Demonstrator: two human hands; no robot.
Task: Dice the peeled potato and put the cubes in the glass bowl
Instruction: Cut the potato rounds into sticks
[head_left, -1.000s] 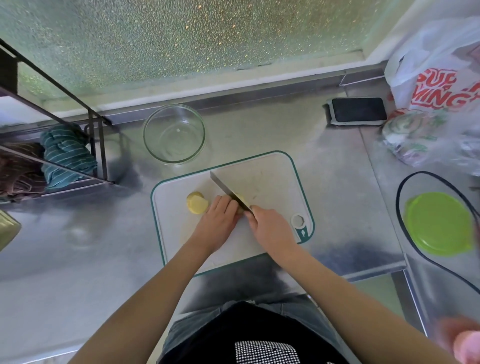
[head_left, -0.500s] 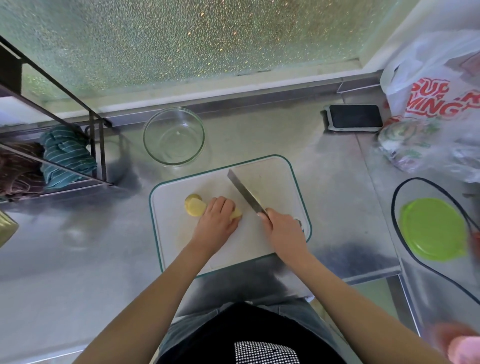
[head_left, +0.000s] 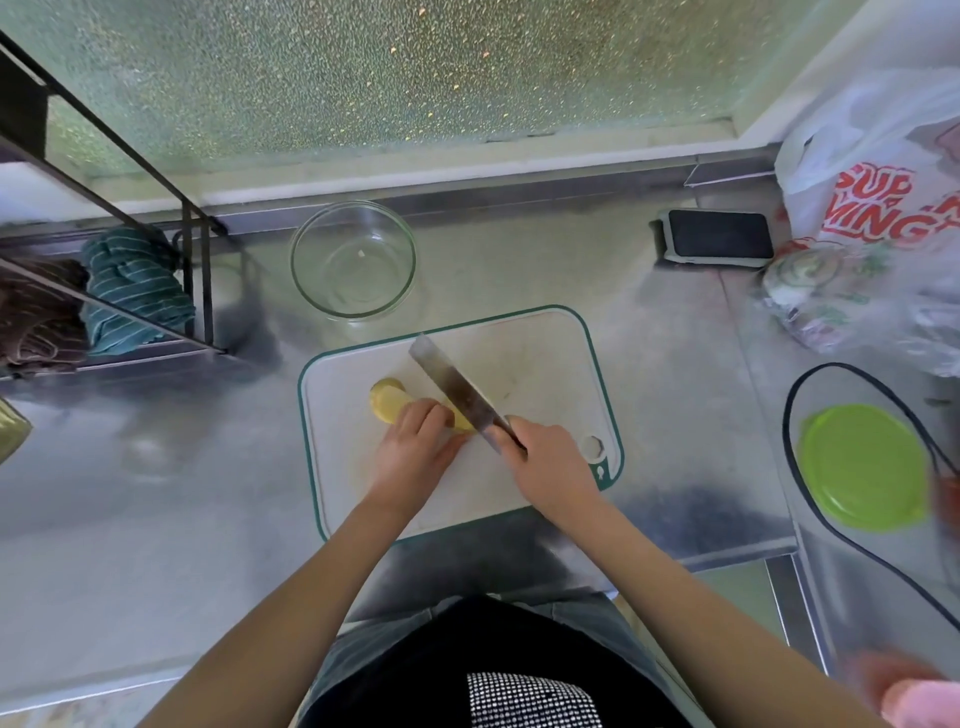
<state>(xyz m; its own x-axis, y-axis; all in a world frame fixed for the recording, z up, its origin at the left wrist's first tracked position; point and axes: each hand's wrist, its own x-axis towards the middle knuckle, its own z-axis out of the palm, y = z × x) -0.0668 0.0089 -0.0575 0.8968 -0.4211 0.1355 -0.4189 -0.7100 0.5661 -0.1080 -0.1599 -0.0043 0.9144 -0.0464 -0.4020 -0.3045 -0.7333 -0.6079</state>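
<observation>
A white cutting board (head_left: 540, 364) with a green rim lies on the steel counter. On it rests a yellow peeled potato (head_left: 388, 402), cut into pieces. My left hand (head_left: 415, 447) presses down on the potato, hiding part of it. My right hand (head_left: 545, 462) grips the handle of a knife (head_left: 457, 392), whose blade slants across the right end of the potato by my left fingertips. The glass bowl (head_left: 353, 260) stands empty just beyond the board's far left corner.
A wire rack with folded cloths (head_left: 130, 291) stands at the left. A phone (head_left: 719, 241) lies at the back right, next to plastic bags (head_left: 883, 218). A green lid (head_left: 865, 467) and a black cable (head_left: 795, 467) sit at the right.
The knife lifted off the potato and swung right half a second ago, then came back down against the potato's right end. My left hand stayed on the potato.
</observation>
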